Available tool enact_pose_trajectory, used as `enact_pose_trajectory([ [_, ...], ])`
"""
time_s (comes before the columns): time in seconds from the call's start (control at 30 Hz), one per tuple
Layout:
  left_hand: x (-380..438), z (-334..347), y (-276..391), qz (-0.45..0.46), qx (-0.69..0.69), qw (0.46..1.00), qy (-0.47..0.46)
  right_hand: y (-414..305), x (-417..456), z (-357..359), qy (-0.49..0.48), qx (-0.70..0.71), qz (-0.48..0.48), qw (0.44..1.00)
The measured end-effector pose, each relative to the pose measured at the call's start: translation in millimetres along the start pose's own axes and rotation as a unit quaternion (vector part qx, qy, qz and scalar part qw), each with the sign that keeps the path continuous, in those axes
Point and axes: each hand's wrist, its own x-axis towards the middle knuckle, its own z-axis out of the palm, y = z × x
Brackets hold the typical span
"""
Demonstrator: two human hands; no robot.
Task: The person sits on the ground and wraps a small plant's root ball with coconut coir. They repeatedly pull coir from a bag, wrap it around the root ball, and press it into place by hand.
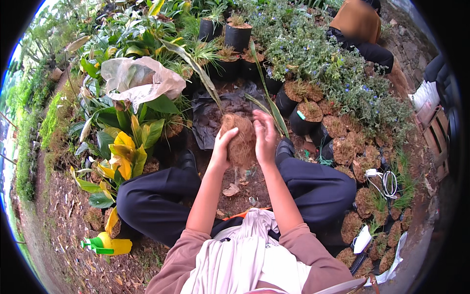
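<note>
A rough brown ball of coconut fibre (241, 141) is in my left hand (223, 147), which cups its left side with the thumb across the front. One long mottled leaf (200, 70), like a snake plant's, rises from behind the top of the ball, leaning left. My right hand (266, 137) is raised at the ball's right side, its fingers spread and partly blurred; whether the palm touches the fibre is unclear. More long green leaves (271, 99) stand just beyond that hand, their base hidden. Beyond the ball, a black plastic sheet (202, 114) with dark soil lies on the ground.
Potted plants in black bags (303, 123) crowd the right. Clear plastic (143, 75) drapes over leafy plants at left. A yellow spray bottle (115, 246) lies left; a white cable (389, 185) rests on pots at right. Another person (356, 25) sits at upper right.
</note>
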Motion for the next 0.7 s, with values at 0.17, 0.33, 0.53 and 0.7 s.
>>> enact_pose_trajectory([
  [0.17, 14, 18, 30, -0.021, -0.032, 0.999, 0.013, -26, -5, -13, 0.015, -0.086, -0.086, 0.992],
  [0.33, 19, 25, 41, -0.003, -0.036, 0.999, -0.006, -35, -17, -8, -0.026, -0.159, -0.175, 0.971],
  [0.53, 26, 22, 39, -0.001, -0.030, 0.999, 0.018, -30, -14, -13, -0.007, -0.128, -0.156, 0.979],
  [0.7, 33, 19, 31, -0.019, -0.037, 0.999, 0.031, -34, -18, -20, -0.023, -0.187, -0.193, 0.963],
])
